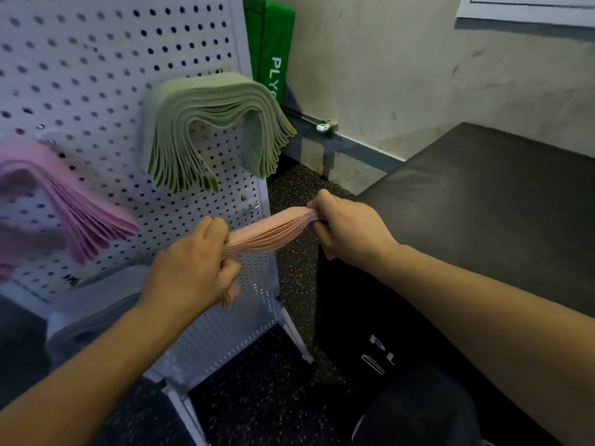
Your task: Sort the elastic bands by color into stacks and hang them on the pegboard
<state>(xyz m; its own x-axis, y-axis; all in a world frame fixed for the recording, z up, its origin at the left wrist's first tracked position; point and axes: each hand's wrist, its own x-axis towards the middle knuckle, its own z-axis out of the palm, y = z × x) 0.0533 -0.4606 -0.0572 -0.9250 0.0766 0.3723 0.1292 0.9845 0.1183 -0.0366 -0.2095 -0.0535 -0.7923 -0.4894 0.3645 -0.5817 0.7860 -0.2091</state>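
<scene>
Nearest the camera, two bare forearms reach forward over a dark speckled floor point(299, 201). The left hand point(193, 265) has its fingers curled tight around one end of a stack of peach elastic bands point(270, 230), and the right hand point(347, 230) grips the other end with fingers and thumb closed around it. The stack spans between the two fists in front of the lower right edge of the white pegboard point(96, 59), and a short tail of peach band shows below the left fist.

To the right, just beside the right forearm, stands a black padded box point(483, 204) with white lettering on its near side, partly cut off. The pegboard's angled white legs meet the floor below the hands.

On the pegboard, a stack of pale green bands point(206, 123) hangs draped near its right edge, above the hands. A stack of pink bands point(64, 201) hangs at the left edge, blurred and cut by the frame. Below it, a pale grey or white stack point(96, 310) lies behind the left forearm, blurred; what holds it up cannot be told. The pegs under the hung stacks are hidden by the bands.

Farther back, a green padded box point(270, 37) with white letters stands behind the pegboard against a scuffed pale wall point(418, 75). A small teal-and-white object point(322, 127) rests on a dark rail along the wall's base. A white board is cut off at the top right corner.
</scene>
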